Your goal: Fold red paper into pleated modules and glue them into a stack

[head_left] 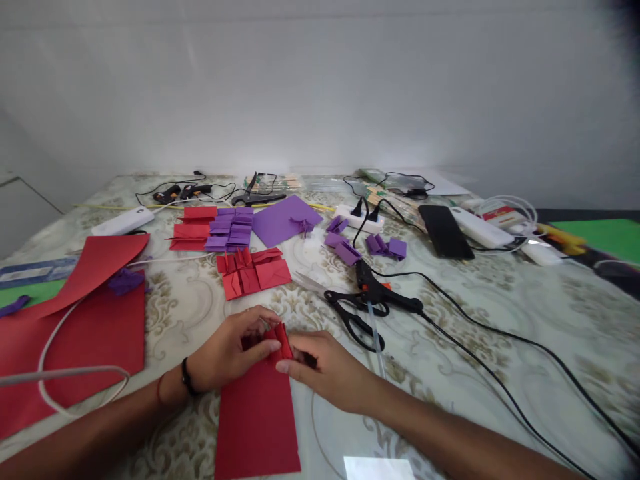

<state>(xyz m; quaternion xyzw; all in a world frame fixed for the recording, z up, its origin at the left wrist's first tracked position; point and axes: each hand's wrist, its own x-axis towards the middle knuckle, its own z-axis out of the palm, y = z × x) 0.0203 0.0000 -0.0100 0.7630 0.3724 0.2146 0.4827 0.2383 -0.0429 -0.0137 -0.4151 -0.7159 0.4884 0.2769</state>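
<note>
Between my two hands is a small folded piece of red paper (283, 341). My left hand (244, 348) pinches it from the left, thumb in front. From the right, my right hand (320, 367) grips its other side with thumb and fingers. Beneath both hands lies a flat red paper strip (257, 420). Just beyond them sit folded red paper pieces (255, 272), and behind these a group of red and purple folded pieces (231, 230). To the right of my right hand are black-handled scissors (350, 320), with a black glue gun (387, 293) lying across them.
Large red sheets (100, 340) cover the left side, crossed by a white cable (50, 340). A purple sheet (280, 223), loose purple pieces (345, 250), a power strip (360, 217) and a black phone (446, 231) lie farther back. The glue gun's black cord (490, 387) runs right.
</note>
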